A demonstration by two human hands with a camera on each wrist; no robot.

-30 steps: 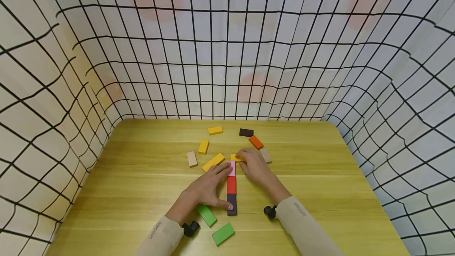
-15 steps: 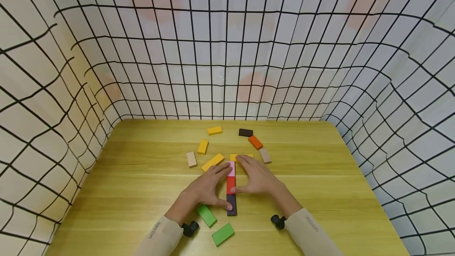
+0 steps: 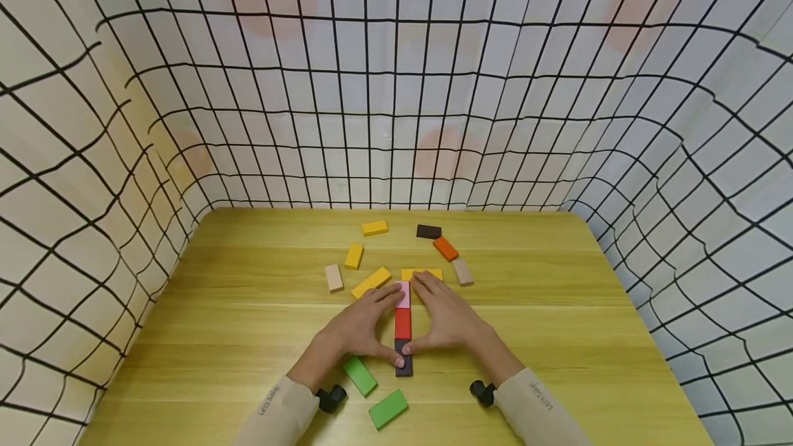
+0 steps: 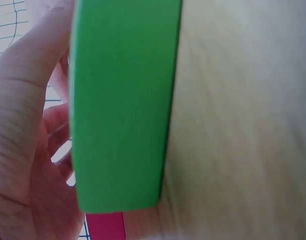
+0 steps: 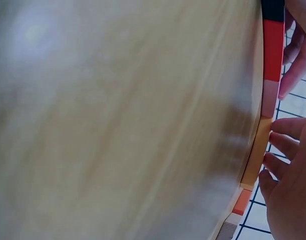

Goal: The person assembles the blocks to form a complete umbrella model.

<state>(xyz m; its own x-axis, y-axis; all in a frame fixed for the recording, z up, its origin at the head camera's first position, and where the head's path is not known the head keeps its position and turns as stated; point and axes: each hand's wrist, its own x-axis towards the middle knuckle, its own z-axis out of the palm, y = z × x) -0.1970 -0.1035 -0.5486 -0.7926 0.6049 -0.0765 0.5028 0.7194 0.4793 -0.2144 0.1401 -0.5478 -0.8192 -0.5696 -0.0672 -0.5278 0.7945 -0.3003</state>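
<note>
Two green blocks [image 3: 388,409] lie nearest. Beyond, a dark block [image 3: 407,365], red block [image 3: 403,323] and pink block [image 3: 405,296] run end to end; the left hand [image 3: 364,326], spread without gripping, spans them. The right hand [image 3: 450,317], likewise spread, has fingertips against the yellow block [image 3: 436,273] lying crosswise at the far end.

Coloured blocks [image 3: 403,323] lie on the wood-grained table [image 3: 248,336], some scattered, some end to end.
</note>
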